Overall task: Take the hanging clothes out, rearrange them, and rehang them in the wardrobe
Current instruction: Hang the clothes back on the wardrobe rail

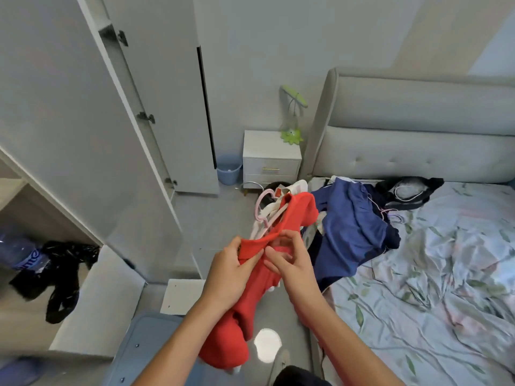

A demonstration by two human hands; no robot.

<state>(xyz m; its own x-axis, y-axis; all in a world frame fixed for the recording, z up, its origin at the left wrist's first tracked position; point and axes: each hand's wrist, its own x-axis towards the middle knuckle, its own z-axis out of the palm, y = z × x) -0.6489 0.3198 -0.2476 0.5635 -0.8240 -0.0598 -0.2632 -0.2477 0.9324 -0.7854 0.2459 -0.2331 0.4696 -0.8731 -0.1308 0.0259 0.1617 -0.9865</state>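
Note:
A red garment [245,316] hangs in front of me, held up between both hands. My left hand [227,271] grips its bunched upper edge. My right hand [289,260] pinches the same edge just to the right, fingers curled into the fabric. Behind it a pink hanger [262,207] with pale clothes sticks up from a pile at the bed's corner. A blue garment [351,229] and dark clothes [409,188] lie on the bed [446,288]. The open wardrobe [83,135] stands at the left.
The wardrobe's white door [178,107] swings out toward the middle. A white nightstand [271,157] with a green lamp [292,115] and a blue bin [228,168] stand by the far wall. A black bag [61,268] lies on a low shelf at left.

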